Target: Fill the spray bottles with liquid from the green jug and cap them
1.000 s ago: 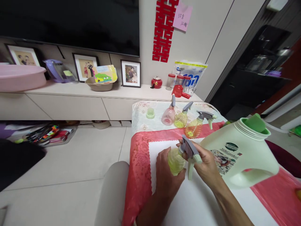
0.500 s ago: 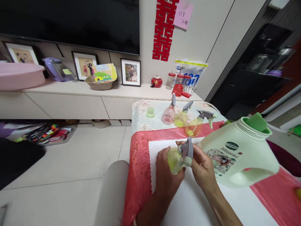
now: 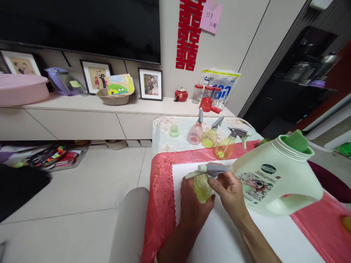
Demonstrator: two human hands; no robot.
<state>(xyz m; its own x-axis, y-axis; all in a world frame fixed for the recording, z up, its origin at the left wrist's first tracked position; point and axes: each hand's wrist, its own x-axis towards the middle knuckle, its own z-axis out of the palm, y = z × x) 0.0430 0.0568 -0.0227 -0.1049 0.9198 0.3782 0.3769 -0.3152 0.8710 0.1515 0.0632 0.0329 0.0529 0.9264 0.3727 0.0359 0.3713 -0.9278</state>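
My left hand is wrapped around the yellow-tinted body of a spray bottle, held over the white sheet on the table. At its neck, my right hand grips the grey spray head with thumb and fingers. The nozzle end points left. Beyond my hands stand three more spray bottles: a pink one, a yellow one and one with orange liquid. To the right is a large pale green jug, uncapped, with a green piece in its mouth.
A light green cap rests on the patterned cloth at the table's far left. Behind, a cabinet top holds photo frames, a red pot, red-lidded jars and a detergent bag. A grey padded armrest borders the table on the left.
The spray head has turned on the bottle, so its nozzle has swung from facing me round to the left. My right fingers have shifted with it; my left hand stays around the bottle.
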